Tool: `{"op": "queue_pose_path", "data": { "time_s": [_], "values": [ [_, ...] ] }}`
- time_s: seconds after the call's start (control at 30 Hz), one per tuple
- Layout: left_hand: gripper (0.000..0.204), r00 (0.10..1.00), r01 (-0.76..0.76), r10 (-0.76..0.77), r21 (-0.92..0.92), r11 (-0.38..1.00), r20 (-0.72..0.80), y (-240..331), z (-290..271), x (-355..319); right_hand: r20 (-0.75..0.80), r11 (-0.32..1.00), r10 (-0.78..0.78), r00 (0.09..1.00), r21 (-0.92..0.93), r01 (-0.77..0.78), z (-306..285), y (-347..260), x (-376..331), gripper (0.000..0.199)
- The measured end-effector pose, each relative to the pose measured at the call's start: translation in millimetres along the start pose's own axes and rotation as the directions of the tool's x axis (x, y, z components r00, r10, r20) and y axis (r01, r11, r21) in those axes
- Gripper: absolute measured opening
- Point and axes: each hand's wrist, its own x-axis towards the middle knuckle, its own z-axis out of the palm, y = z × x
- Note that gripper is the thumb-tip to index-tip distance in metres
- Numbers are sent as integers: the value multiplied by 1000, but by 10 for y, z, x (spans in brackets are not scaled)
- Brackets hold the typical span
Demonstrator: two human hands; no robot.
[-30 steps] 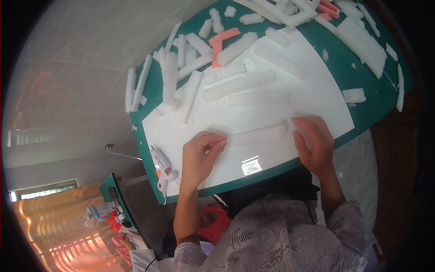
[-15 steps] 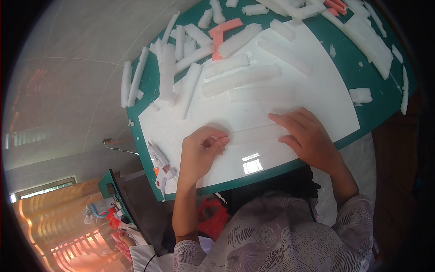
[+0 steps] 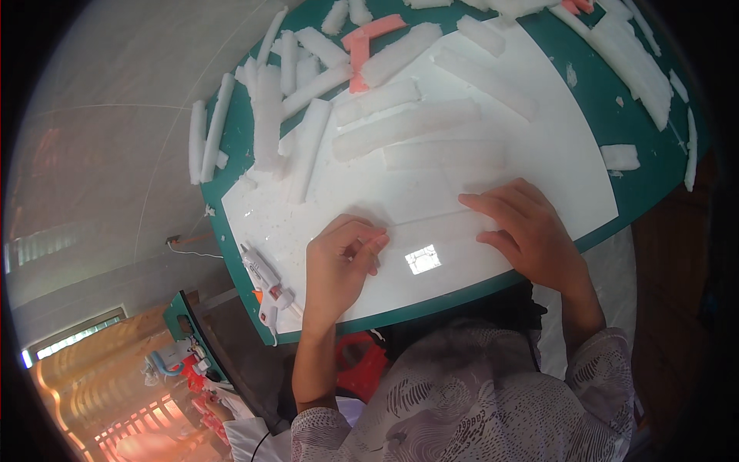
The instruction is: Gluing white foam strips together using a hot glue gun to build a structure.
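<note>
A pale, faintly see-through white strip [image 3: 433, 229] lies low over the white sheet, hard to tell from it. My left hand [image 3: 341, 258] pinches its left end between thumb and forefinger. At the other end is my right hand [image 3: 527, 231], its thumb and forefinger spread apart beside the strip; whether they press on it is unclear. Just beyond, a fuzzy white strip [image 3: 445, 155] lies flat, with a longer one [image 3: 406, 129] behind it.
The white sheet [image 3: 539, 169] covers much of a green table [image 3: 654, 181]. A glue gun [image 3: 264, 281] rests at the left edge. More white strips [image 3: 267, 123], coral-coloured pieces [image 3: 359, 61] and a large white slab [image 3: 631, 65] lie at the far side.
My view has shifted slightly, so the tabletop things appear a little displaced. Both hands keep nearly the same pose around the strip.
</note>
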Motion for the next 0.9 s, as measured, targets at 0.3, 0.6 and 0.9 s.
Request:
{"op": "queue_pose_path", "data": {
  "time_s": [0.3,0.6,0.9],
  "values": [
    [6,992,-123,125,45,991,-32,-94,33,-53,-11,1000,-12,1000,-4,12,-8,-2,-14,42],
    [27,985,-101,45,-350,931,-164,-251,21,-250,-14,999,30,999,38,-29,-16,-44,-25,42],
    [36,998,-34,56,-517,855,27,-184,5,-353,-84,990,28,996,138,-16,-72,-236,-88,39]
  ]
}}
